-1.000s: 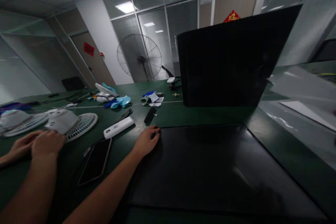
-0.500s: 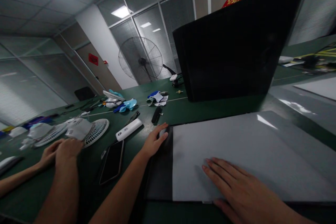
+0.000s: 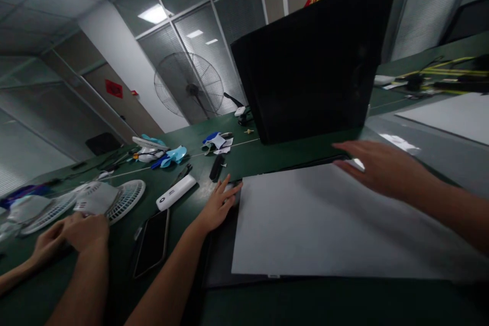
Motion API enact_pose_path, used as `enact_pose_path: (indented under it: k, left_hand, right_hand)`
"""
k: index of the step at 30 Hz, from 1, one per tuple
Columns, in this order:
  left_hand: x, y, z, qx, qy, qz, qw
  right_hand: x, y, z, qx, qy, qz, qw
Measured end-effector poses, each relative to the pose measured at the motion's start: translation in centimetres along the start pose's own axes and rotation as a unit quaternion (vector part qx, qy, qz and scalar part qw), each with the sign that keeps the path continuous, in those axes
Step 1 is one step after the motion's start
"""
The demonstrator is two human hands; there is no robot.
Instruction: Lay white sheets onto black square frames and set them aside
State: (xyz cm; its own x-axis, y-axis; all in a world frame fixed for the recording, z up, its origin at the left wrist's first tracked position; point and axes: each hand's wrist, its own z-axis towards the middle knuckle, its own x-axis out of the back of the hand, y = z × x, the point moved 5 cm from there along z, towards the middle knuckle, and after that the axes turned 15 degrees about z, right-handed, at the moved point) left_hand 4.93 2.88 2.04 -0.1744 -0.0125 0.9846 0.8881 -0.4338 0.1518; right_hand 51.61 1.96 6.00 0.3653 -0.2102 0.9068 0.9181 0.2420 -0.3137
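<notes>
White sheet (image 3: 324,224) is laid flat on a dark panel (image 3: 221,260) on the green desk (image 3: 267,155), in front of an upright black panel (image 3: 309,66). Left hand (image 3: 217,204) is spread open, fingertips pressed at the sheet's near-left corner; nothing gripped. Right hand (image 3: 378,168) is held open, palm down, over the sheet's far edge; contact cannot be told. Phone (image 3: 153,242) and a white power bank (image 3: 175,192) are seen left of the sheet. A co-worker's hands (image 3: 82,232) are placed at fan grilles (image 3: 126,196), far left.
</notes>
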Motion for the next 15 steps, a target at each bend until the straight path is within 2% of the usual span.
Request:
enact_pose_path:
  k: [2, 4, 6, 8, 10, 11, 15]
  left_hand:
    - [-0.1, 0.3, 0.1, -0.009, -0.015, 0.013, 1.000]
    - [-0.3, 0.3, 0.2, 0.005, -0.040, 0.026, 0.999]
    - [-0.5, 0.1, 0.3, 0.017, -0.049, 0.035, 0.998]
    - [-0.7, -0.2, 0.4, 0.021, -0.045, 0.035, 0.998]
    - [-0.7, -0.6, 0.4, 0.020, -0.038, 0.023, 0.999]
    - [-0.8, -0.9, 0.4, 0.018, -0.035, 0.014, 0.999]
    - [-0.8, -1.5, 0.5, -0.003, -0.025, 0.002, 1.000]
  right_hand:
    - [2.0, 6.5, 1.2, -0.080, 0.038, -0.029, 0.996]
    - [3.8, 12.5, 0.8, -0.174, 0.076, -0.052, 0.981]
    - [4.7, 17.8, -0.9, -0.300, 0.102, -0.052, 0.947]
    - [4.5, 21.6, -2.8, -0.424, 0.102, -0.025, 0.899]
    - [3.6, 23.8, -3.9, -0.495, 0.084, 0.008, 0.865]
    - [3.2, 24.4, -4.0, -0.505, 0.075, 0.017, 0.860]
    - [3.0, 24.7, -3.8, -0.501, 0.068, 0.018, 0.863]
